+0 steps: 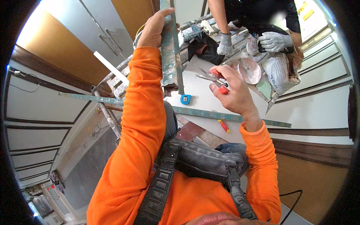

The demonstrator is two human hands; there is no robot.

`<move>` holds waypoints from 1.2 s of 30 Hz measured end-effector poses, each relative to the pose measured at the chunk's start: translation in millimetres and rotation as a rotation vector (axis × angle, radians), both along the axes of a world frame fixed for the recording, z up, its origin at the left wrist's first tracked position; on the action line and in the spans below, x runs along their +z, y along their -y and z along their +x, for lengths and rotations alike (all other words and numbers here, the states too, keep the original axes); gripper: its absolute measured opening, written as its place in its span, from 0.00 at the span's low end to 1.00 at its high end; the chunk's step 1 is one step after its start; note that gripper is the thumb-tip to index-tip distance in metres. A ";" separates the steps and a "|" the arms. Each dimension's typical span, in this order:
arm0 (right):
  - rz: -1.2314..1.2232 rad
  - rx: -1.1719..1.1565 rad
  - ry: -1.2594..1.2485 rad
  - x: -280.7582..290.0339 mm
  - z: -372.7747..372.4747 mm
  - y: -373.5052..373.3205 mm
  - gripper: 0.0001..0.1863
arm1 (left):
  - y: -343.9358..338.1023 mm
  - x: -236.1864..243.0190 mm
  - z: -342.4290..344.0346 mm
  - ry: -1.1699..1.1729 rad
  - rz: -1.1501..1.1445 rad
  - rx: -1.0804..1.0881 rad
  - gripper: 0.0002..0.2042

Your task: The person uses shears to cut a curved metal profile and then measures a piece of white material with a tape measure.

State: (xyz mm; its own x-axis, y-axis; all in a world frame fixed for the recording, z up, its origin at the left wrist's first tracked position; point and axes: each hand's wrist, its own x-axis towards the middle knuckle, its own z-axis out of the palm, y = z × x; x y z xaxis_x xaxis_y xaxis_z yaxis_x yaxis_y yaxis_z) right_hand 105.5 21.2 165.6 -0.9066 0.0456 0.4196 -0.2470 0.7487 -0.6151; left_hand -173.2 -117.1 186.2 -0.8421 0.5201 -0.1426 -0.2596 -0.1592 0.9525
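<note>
My left hand (pixel 153 30) is raised at the upper middle, its fingers wrapped round the edge of a long, paint-worn green metal channel (pixel 171 56) that stands nearly upright. In my right hand (pixel 237 92) are red-handled metal snips (pixel 210 76), their jaws pointing left toward the channel but apart from it. A blue tape measure (pixel 185 99) lies on a pale board (pixel 195 69) by the channel's lower end. Past the board's near edge, a red and yellow screwdriver (pixel 224 126) lies below a second long green metal bar (pixel 210 112).
Across from me a person in grey gloves (pixel 275 41) leans over a cluttered, dusty platform. Beside them stand a white sack (pixel 279 71) and a round, plaster-smeared bucket (pixel 249 70). A black plastic bag (pixel 206 48) lies nearer the channel. The long bar stretches across in front of me.
</note>
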 end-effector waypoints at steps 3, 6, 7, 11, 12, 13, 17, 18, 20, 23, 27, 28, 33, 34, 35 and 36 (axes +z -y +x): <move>-0.013 0.046 0.050 -2.6 -3.2 3.7 0.22 | -9.0 -20.0 -8.9 0.006 0.031 -0.031 0.16; -0.142 0.039 0.120 -4.6 -8.9 17.2 0.21 | -8.3 -30.9 -23.8 0.093 0.038 -0.095 0.14; -0.188 0.043 0.135 -7.0 -11.4 19.2 0.21 | -10.3 -33.3 -24.3 0.098 0.025 -0.079 0.13; -0.285 0.080 0.184 -4.2 -22.0 17.7 0.19 | -18.9 -31.6 -18.0 0.036 -0.051 0.025 0.12; -0.266 0.088 0.200 -0.2 -23.9 18.5 0.19 | -19.0 -30.2 -15.4 0.002 -0.074 0.063 0.12; -0.247 0.095 0.216 7.0 -25.6 20.4 0.19 | -18.5 -25.8 -12.6 0.015 -0.081 0.073 0.13; -0.180 0.125 0.274 23.5 -30.8 23.7 0.20 | -18.7 -41.5 -30.3 0.018 -0.092 0.044 0.13; -0.185 0.129 0.244 23.4 -31.7 23.7 0.20 | -20.2 -42.8 -28.4 0.044 -0.089 0.051 0.13; -0.197 0.136 0.184 21.8 -33.6 23.6 0.21 | -23.4 -46.3 -31.1 0.071 -0.095 0.051 0.13; -0.184 0.116 0.095 20.7 -38.9 24.5 0.23 | -22.2 -60.0 -45.5 0.081 -0.099 0.050 0.14; -0.167 0.143 0.041 19.1 -40.9 21.8 0.25 | -24.9 -64.7 -48.4 0.079 -0.087 0.051 0.14; -0.141 0.153 0.035 19.2 -41.1 19.8 0.25 | -24.9 -65.4 -49.9 0.068 -0.100 0.053 0.14; -0.053 0.133 -0.002 23.4 -44.1 16.9 0.20 | -22.3 -64.2 -47.2 0.107 -0.049 0.058 0.15; -0.043 0.135 0.013 23.2 -44.0 16.7 0.20 | -21.2 -63.0 -46.1 0.102 -0.046 0.063 0.15; -0.034 0.137 0.029 22.9 -43.9 16.6 0.19 | -21.7 -61.8 -44.9 0.107 -0.059 0.058 0.15; -0.024 0.132 0.023 23.1 -43.5 17.1 0.19 | -22.4 -56.7 -40.7 0.112 -0.071 0.054 0.15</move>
